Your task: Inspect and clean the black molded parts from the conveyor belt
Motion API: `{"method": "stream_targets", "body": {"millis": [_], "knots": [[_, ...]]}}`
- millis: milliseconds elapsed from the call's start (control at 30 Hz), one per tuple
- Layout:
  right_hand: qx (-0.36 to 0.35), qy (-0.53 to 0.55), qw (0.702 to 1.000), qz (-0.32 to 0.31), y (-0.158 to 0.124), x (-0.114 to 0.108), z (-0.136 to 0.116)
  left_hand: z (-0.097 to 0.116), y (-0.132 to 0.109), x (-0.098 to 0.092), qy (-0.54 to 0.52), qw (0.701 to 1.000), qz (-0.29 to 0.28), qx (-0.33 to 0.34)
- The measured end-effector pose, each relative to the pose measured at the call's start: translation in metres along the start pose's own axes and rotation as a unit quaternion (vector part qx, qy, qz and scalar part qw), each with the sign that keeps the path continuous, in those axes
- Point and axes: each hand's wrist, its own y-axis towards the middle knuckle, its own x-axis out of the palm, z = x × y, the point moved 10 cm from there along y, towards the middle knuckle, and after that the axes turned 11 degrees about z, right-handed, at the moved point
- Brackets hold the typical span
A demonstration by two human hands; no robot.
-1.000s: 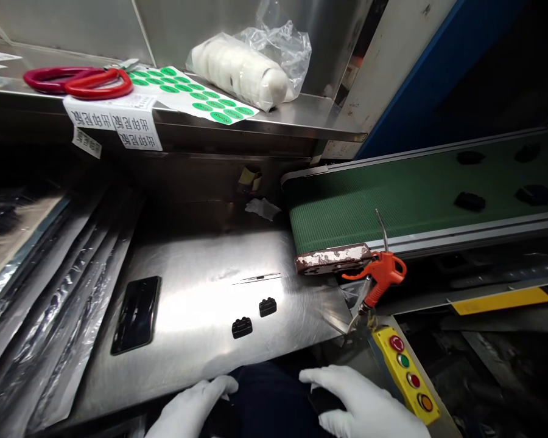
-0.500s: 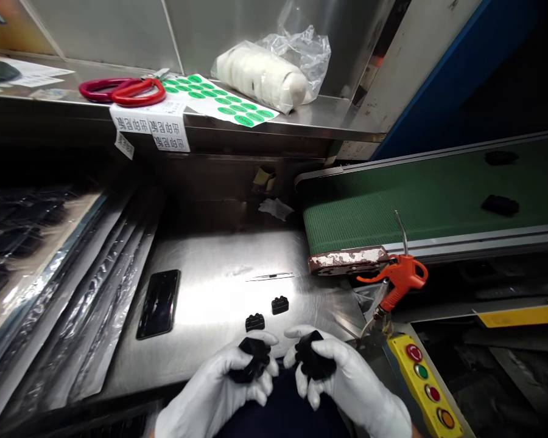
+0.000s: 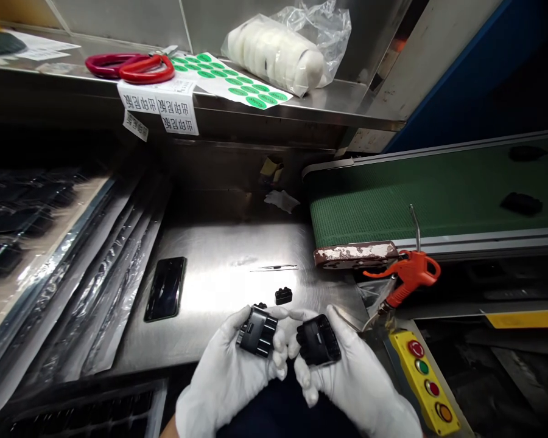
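White gloves cover both my hands, held close together over the near edge of the steel table. In my left hand is a black ribbed plastic part, its slotted face turned up. My right hand grips a similar black plastic part, tilted, with a small slot showing. Just beyond the hands a small black plastic piece stands on the table. Another small black piece is mostly hidden behind the part in my left hand.
A black phone lies left, beside stacked plastic trays. At right are a green conveyor belt carrying black parts, an orange air gun and a yellow button box. Red scissors and green stickers lie on the shelf.
Both hands have turned the black parts so their slotted faces show more. The left hand now covers most of one small black piece. The whole view has shifted slightly.
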Motion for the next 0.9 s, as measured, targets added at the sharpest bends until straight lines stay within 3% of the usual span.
{"method": "stream_targets", "body": {"millis": [267,433,533,700,900], "knots": [[0.015,0.059,0.995,-0.081,-0.01,0.022,-0.005,-0.003,-0.006,0.026,-0.008,0.997,-0.07,-0.005],[0.009,0.068,0.992,-0.103,-0.01,0.025,-0.008,-0.003,-0.003,0.028,0.005,0.998,-0.06,0.006],[0.008,0.067,0.994,-0.088,-0.009,0.02,-0.009,-0.002,-0.003,0.029,0.009,0.998,-0.055,0.015],[-0.007,0.034,0.999,-0.011,-0.008,0.005,-0.012,-0.002,-0.001,0.025,0.031,0.999,-0.027,0.032],[0.014,0.038,0.999,0.025,-0.013,0.004,-0.01,-0.003,0.0,0.024,0.063,0.998,0.0,0.027]]}}
